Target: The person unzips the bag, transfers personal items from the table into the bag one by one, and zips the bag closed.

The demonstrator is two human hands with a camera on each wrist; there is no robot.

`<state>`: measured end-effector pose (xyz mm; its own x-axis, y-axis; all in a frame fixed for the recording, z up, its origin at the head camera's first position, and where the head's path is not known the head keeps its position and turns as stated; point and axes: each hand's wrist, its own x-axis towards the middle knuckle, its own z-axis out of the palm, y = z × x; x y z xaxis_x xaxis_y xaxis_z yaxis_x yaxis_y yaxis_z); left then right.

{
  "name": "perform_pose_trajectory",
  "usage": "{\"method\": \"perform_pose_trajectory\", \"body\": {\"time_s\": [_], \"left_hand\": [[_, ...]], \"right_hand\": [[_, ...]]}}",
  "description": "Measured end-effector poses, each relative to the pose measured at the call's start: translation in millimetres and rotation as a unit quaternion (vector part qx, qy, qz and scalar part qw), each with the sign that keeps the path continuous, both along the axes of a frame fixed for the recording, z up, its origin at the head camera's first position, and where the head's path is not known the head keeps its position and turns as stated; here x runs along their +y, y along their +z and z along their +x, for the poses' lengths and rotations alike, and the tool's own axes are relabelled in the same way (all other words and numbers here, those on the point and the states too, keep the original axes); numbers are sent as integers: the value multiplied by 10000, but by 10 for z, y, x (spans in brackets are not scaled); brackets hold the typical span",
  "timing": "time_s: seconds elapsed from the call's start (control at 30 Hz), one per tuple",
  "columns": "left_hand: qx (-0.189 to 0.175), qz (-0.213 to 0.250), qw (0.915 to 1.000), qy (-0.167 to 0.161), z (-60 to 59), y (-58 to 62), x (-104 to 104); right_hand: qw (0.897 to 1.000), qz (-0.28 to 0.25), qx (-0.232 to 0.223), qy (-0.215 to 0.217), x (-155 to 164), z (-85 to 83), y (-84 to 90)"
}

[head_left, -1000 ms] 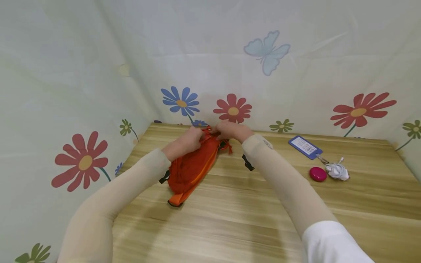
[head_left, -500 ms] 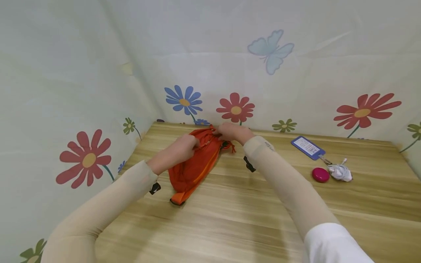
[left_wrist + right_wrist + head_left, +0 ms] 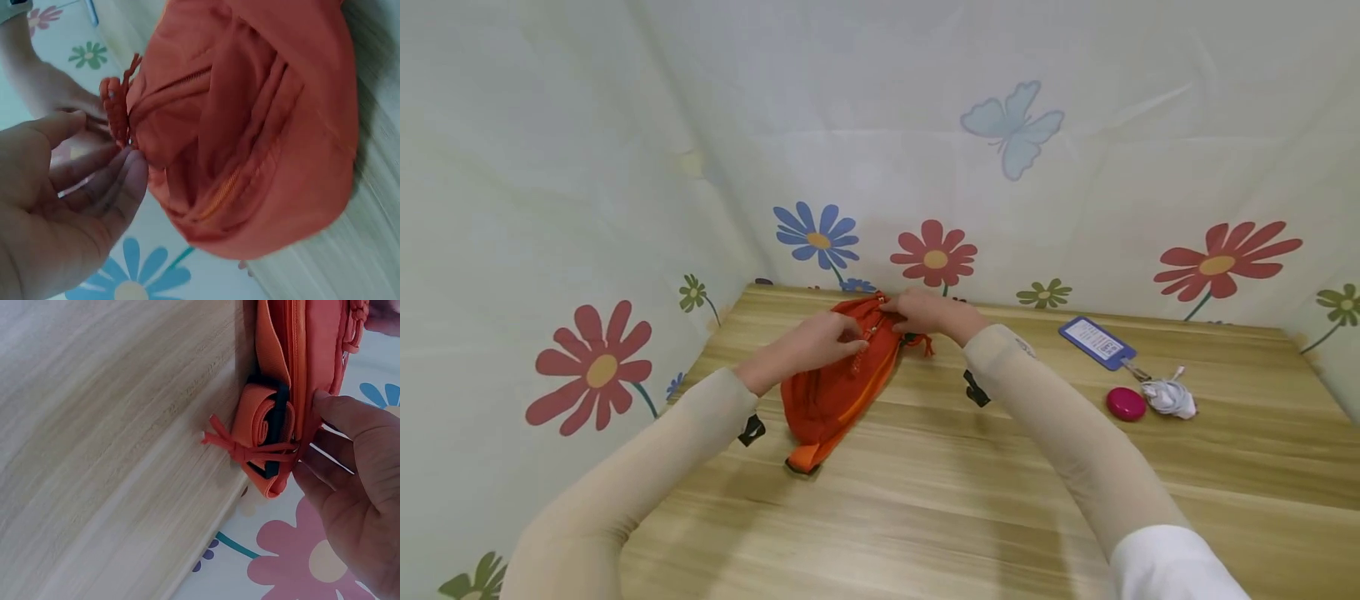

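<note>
Pinching the zipper pull (image 3: 116, 111), the left hand (image 3: 811, 340) has drawn it back along the orange bag (image 3: 835, 379) since a second ago; the right hand (image 3: 925, 312) still grips the bag's far end on the table (image 3: 1000, 483).

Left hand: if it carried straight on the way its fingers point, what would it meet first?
Likely the orange bag: the left hand has its fingertips at the zipper pull already, though contact is unclear.
</note>
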<state>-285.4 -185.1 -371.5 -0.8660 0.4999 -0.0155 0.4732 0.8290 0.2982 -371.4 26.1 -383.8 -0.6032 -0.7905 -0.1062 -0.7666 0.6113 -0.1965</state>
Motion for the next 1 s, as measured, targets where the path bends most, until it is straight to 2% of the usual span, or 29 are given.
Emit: {"method": "perform_pose_trajectory", "body": {"time_s": [0.17, 0.3, 0.43, 0.57, 0.73, 0.8, 0.87, 1.0], "left_hand": [[54, -381, 9991, 196, 27, -22, 107], [232, -646, 9975, 169, 142, -1, 107], [-110, -822, 9965, -58, 337, 53, 30], [-493, -846, 9949, -248, 489, 101, -73], [-422, -663, 9965, -277, 526, 99, -156], [-549, -742, 9952, -332, 550, 90, -183], [-802, -847, 9917, -546, 609, 75, -211], [-1060, -899, 9844, -1077, 805, 9, -302]], "right_hand": [[9999, 41, -66, -119, -12, 11, -41], [9998, 158, -33, -128, -41, 2, -61], [9992, 340, 226, 19, -58, -31, -89], [9989, 374, 282, 16, -52, -50, -83], [9994, 300, 168, 16, -39, -33, -58], [9995, 274, 135, 66, -41, -23, -64], [9995, 268, 137, 92, -51, -19, -77], [9994, 333, 38, 25, -59, -9, -61]]}}
